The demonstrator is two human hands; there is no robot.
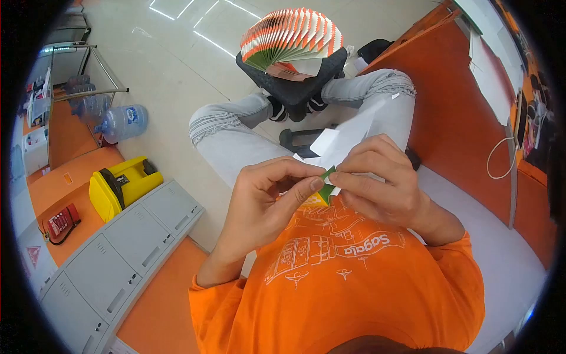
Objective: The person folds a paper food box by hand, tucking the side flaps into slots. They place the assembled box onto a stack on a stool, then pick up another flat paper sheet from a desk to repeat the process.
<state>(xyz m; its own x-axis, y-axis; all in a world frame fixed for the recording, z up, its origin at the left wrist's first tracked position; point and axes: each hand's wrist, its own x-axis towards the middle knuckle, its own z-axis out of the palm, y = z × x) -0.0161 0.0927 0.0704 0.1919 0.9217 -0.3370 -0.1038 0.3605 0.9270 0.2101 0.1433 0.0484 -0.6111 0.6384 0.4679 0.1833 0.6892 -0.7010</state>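
Observation:
Close in front of my chest, my left hand pinches a small green and yellow piece of folded paper between thumb and index finger. My right hand grips the same piece from the other side, fingertips pressed together near its white edge. Below the hands, white paper sheets rest across my lap. Farther off, a fanned-out folded paper piece with orange, white and green pleats lies on a black stool between my feet.
Grey lockers stand to the left, with a yellow bin and a red fire extinguisher beyond. Large water bottles are on the tiled floor. An orange-brown desk panel rises close on the right.

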